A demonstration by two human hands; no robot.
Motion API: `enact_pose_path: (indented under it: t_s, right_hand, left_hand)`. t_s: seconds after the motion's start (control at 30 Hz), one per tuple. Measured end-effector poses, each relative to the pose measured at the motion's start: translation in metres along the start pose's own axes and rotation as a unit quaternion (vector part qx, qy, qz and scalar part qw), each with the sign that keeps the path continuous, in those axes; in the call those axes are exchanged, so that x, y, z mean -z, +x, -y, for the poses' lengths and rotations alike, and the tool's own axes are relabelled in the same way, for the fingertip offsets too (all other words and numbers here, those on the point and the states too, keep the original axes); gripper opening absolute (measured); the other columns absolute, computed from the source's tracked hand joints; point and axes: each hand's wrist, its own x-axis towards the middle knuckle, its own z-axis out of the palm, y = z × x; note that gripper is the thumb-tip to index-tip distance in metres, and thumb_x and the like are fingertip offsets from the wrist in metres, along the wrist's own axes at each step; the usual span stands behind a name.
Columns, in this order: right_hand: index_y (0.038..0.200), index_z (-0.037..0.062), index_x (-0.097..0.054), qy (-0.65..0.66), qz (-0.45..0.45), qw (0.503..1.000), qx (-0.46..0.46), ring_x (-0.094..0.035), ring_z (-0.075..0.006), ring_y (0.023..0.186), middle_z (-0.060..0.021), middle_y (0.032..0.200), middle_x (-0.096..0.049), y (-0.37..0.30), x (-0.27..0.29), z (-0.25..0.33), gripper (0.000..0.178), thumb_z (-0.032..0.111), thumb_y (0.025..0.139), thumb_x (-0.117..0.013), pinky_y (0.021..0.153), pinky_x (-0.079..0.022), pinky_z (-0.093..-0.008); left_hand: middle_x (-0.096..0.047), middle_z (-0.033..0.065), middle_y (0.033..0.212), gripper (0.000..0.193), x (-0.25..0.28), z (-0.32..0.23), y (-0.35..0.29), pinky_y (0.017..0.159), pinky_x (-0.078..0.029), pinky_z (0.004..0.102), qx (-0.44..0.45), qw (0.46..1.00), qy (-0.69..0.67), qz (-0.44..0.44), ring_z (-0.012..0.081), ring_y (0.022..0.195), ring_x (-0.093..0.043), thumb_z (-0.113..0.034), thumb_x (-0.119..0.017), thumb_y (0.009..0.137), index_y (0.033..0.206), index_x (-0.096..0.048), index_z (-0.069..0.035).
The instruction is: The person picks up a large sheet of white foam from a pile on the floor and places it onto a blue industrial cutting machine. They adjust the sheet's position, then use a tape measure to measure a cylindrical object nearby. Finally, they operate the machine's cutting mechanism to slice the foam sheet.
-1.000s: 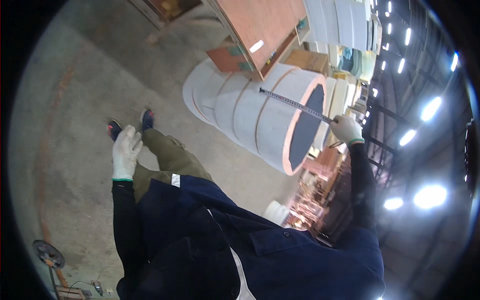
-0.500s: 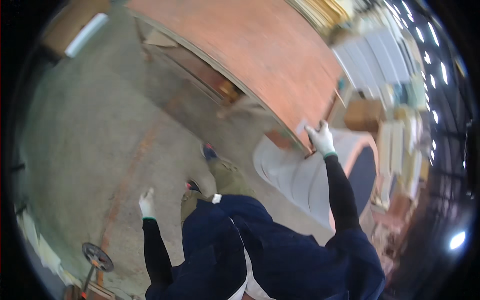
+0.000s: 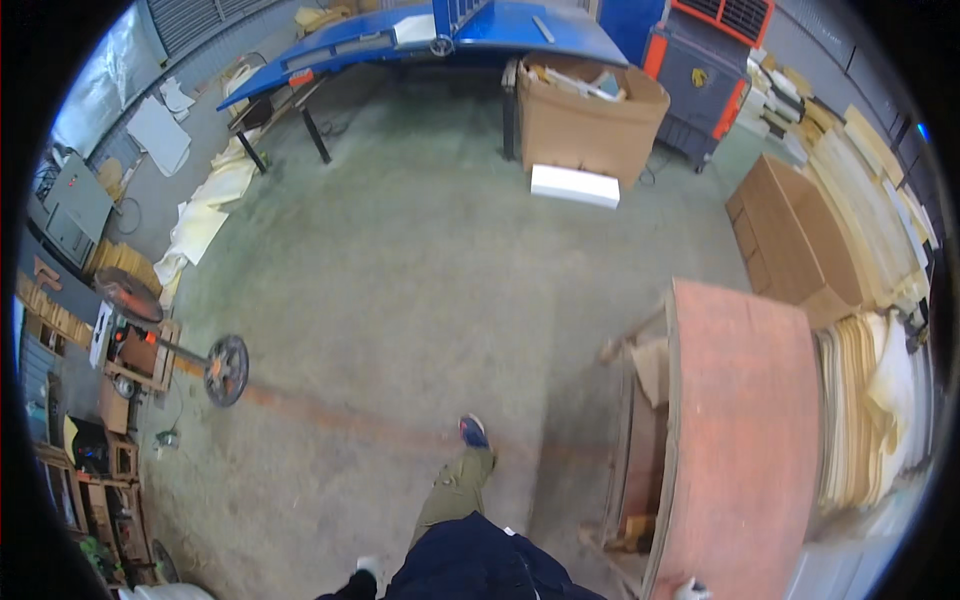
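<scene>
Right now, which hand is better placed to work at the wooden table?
Right, I'd say. The right hand is at the near end of the table, though contact is unclear at the picture's lower edge. The left hand is across the dark jacket, away from it.

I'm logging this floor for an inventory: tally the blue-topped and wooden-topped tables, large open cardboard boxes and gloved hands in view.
Blue-topped table: 1
Wooden-topped table: 1
Large open cardboard boxes: 2
Gloved hands: 2
Total: 6
</scene>
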Motion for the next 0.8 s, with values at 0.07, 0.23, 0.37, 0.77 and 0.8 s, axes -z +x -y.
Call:
enact_pose_path:
  t_s: [0.07,0.23,0.37,0.77,0.8]
  right_hand:
    - [0.142,0.0068,-0.029,0.03,-0.145,0.989,0.014,-0.032,-0.0493,0.129,-0.0295,0.143,-0.026,-0.029,0.016,0.056,0.091,0.072,0.081,-0.05,0.103,-0.027,-0.0651]
    - [0.136,0.0029,-0.038,0.108,-0.265,0.945,0.159,-0.042,-0.0455,0.123,-0.0272,0.135,-0.039,-0.079,0.028,0.202,0.075,0.054,0.085,-0.059,0.1,-0.036,-0.0573]
    - [0.137,-0.0002,-0.042,0.161,-0.278,0.892,0.316,-0.048,-0.043,0.122,-0.0262,0.135,-0.048,-0.177,0.054,0.398,0.066,0.037,0.088,-0.066,0.1,-0.042,-0.0504]
    - [0.084,0.0029,-0.06,0.224,0.151,0.74,0.616,-0.056,-0.0126,0.052,-0.004,0.066,-0.058,-0.327,-0.138,1.174,0.03,0.031,0.093,-0.063,0.046,-0.044,-0.0294]
    - [0.085,0.001,-0.064,0.193,0.191,0.714,0.645,-0.061,-0.0191,0.057,-0.0081,0.069,-0.063,-0.408,-0.145,1.208,0.035,0.035,0.093,-0.061,0.052,-0.047,-0.0333]
  left_hand:
    - [-0.071,0.0131,0.109,0.033,0.04,-0.016,0.045,0.085,-0.054,0.0448,-0.02,0.997,-0.05,-0.061,0.0322,0.101,-0.069,-0.034,-0.051,0.091,0.102,-0.074,-0.013]
    - [-0.069,0.0137,0.113,0.035,0.183,0.007,0.151,0.088,-0.052,0.0452,-0.045,0.978,-0.121,-0.161,0.0331,0.104,-0.066,-0.036,-0.055,0.09,0.112,-0.07,-0.013]
    - [-0.07,0.0174,0.089,0.027,0.477,0.062,0.298,0.075,-0.052,0.0487,-0.133,0.909,-0.021,-0.393,0.0346,0.081,-0.067,-0.032,-0.06,0.092,0.1,-0.07,-0.007]
    - [-0.055,0.0323,0.13,0.073,0.974,0.129,0.533,0.107,-0.04,0.0465,0.036,0.818,-0.406,-0.405,0.0461,0.124,-0.051,-0.054,-0.063,0.088,0.127,-0.057,0.008]
    - [-0.061,0.0293,0.122,0.065,0.933,0.135,0.535,0.099,-0.046,0.0498,0.079,0.833,-0.349,-0.422,0.0457,0.114,-0.057,-0.054,-0.057,0.092,0.12,-0.062,0.004]
